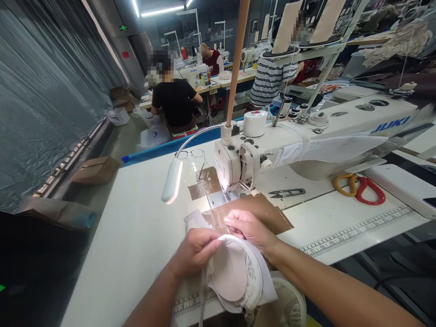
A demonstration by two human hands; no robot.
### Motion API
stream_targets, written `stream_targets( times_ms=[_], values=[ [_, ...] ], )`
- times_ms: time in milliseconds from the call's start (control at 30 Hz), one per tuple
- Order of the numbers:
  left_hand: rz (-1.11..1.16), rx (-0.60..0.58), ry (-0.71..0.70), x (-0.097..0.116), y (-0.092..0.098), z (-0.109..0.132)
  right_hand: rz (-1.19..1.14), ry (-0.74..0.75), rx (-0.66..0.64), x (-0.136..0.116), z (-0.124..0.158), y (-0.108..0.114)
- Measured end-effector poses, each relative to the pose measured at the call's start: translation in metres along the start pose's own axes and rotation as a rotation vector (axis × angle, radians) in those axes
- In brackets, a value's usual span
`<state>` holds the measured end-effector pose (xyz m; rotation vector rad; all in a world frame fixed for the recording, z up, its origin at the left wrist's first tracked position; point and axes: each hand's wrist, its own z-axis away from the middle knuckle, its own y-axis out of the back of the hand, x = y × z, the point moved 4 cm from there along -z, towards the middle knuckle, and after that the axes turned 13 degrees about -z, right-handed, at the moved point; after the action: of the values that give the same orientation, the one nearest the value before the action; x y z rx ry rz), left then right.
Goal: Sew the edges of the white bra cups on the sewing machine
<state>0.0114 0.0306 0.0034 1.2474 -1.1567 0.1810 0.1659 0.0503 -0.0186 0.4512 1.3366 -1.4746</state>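
Note:
My left hand [198, 250] pinches the upper edge of a pale bra [231, 274] between thumb and fingers. The bra has a smooth beige cup, a white curved band along its edge and lace at the right side. It hangs over the table's front edge. My right hand [248, 227] is closed just above the band, fingertips pressed together; what they hold is too small to make out. Both hands are just in front of the white sewing machine [228, 165], whose lit needle area is beyond them. A white fabric piece [195, 221] shows behind my left hand.
Thread snips [288, 193] and scissors with yellow and red handles [370, 190] lie at the right. A lamp [172, 179] hangs left of the machine head, near eyeglasses [196, 154]. A printed ruler [357, 230] runs along the front edge. Several people work at machines behind.

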Motion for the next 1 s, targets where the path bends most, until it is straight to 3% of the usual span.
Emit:
stream_targets(
  times_ms=[133,367,500,667,767,900,1000],
  values=[
    [0.056,0.016,0.023,0.000,0.002,0.002,-0.032,0.013,0.065,0.000,0.000,0.011],
    [0.018,-0.005,0.013,0.001,0.000,0.001,0.038,-0.165,-0.109,0.005,0.013,-0.004],
    [0.012,-0.026,-0.023,0.001,-0.002,0.001,0.072,-0.108,-0.155,0.005,0.015,-0.012],
    [-0.023,-0.031,-0.041,0.001,-0.004,0.000,0.016,-0.007,-0.023,0.009,0.015,-0.006],
    [-0.020,-0.044,-0.028,0.001,-0.003,0.000,-0.004,-0.033,-0.017,0.013,0.018,-0.004],
    [-0.006,-0.042,-0.024,0.002,-0.003,0.001,0.069,-0.128,-0.117,0.014,0.023,-0.010],
    [-0.033,-0.020,-0.048,0.005,-0.005,0.001,0.094,-0.047,-0.084,0.008,0.021,-0.010]
  ],
)
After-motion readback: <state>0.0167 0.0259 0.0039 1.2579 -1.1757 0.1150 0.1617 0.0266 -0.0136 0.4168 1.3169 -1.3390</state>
